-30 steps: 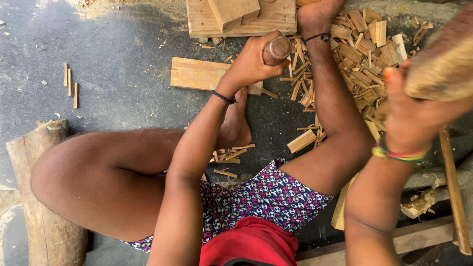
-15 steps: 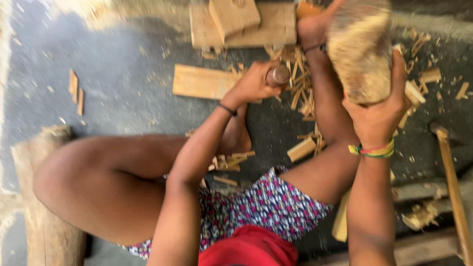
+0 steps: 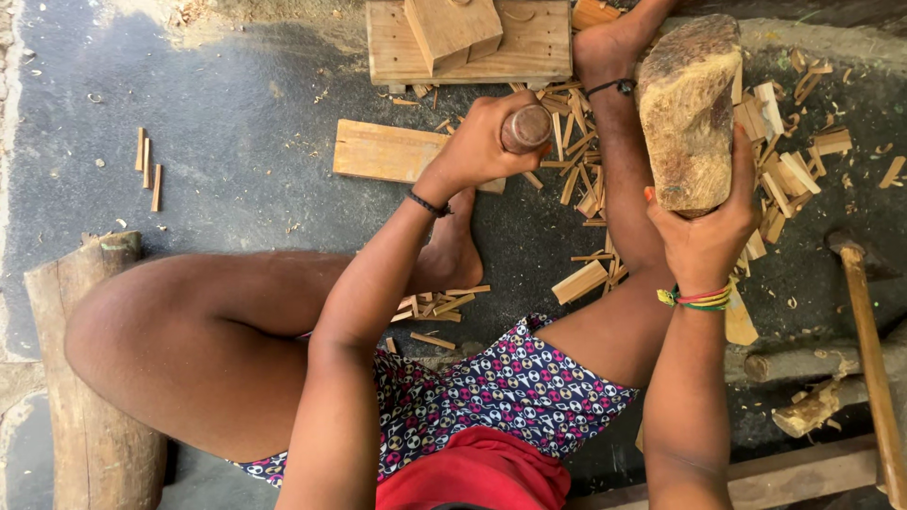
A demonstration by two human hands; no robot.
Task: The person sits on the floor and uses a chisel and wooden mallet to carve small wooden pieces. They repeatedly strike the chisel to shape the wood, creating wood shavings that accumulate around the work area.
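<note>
Since the earlier frame, the wood block (image 3: 687, 113) has dropped lower, gripped by the right hand (image 3: 707, 231). Left hand (image 3: 477, 146) clenches a round handle (image 3: 525, 127) just beside scattered wood chips (image 3: 576, 179).

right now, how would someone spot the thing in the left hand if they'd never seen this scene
Start at the flat wooden block at the top of the view, then drop to the left hand just below it. The round wooden handle stands upright in that fist, seen end-on. Unlike the flat pale splints beside it, it is dark and cylindrical.
</note>
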